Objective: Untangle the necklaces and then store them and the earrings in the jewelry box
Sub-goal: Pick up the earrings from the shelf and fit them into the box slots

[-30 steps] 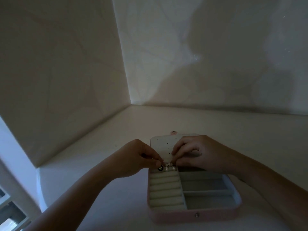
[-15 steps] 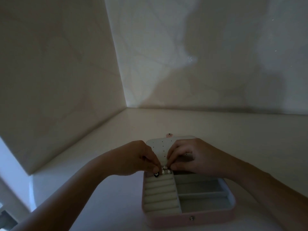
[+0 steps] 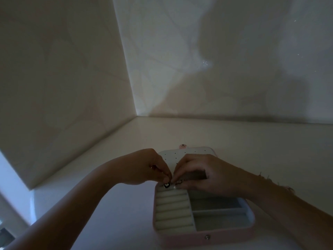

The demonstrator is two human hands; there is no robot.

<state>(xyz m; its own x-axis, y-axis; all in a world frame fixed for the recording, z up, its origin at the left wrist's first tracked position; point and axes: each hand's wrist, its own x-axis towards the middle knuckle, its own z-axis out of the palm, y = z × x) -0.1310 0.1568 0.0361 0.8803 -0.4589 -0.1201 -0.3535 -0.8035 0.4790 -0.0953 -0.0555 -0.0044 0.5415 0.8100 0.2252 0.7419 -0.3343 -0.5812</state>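
left hand (image 3: 142,168), right hand (image 3: 203,173) both pinch earring (image 3: 166,185) above jewelry box (image 3: 180,239) ring rolls

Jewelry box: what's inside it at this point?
In the jewelry box, ring rolls fill the left side; the two near right compartments look bare. At the far edge, the left hand and right hand pinch a jewelry cluster. The right hand covers the far right compartment.

A pale bench (image 3: 207,136) fills a corner. Two plain walls meet there: the left wall (image 3: 54,78) is dim and creamy, the back wall (image 3: 162,51) is lighter. A big gray shadow (image 3: 279,94) lies on the back wall (with a tiny sparkly spot (image 3: 204,63) beside it). The room is quite dark.
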